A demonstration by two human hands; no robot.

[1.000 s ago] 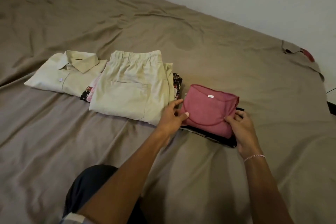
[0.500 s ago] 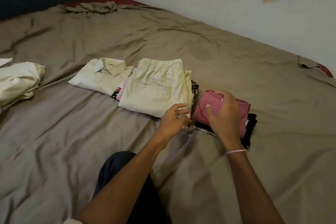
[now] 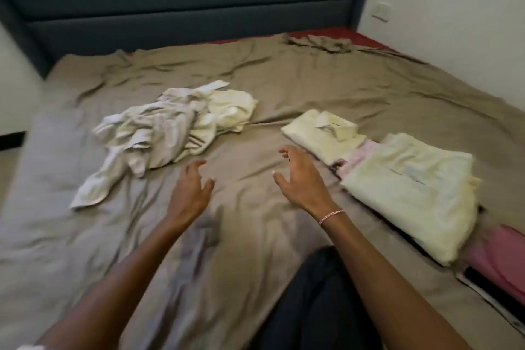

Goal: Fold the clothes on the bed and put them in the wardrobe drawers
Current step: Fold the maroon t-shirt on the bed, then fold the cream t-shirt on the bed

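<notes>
- Hands first, head view: left hand point(image 3: 191, 190) and right hand point(image 3: 301, 179) both hover spread and empty above the bed point(image 3: 255, 250), grasping nothing.
- Unfolded pale clothes point(image 3: 170, 133) lie heaped ahead and to the left of the left hand, which is the nearer one; the heap's long axis runs from near-left to far-right.
- Folded shirt point(image 3: 321, 133) and folded trousers point(image 3: 412, 193) sit just right of the right hand, not yet put away.

- Both off the folded pink top point(image 3: 508, 261): left hand point(image 3: 191, 192) and right hand point(image 3: 301, 176) now spread, empty, above bare brown sheet point(image 3: 326, 85).
- Now facing crumpled pale unfolded clothes point(image 3: 173, 131), folded stacks shifted rightward.
</notes>
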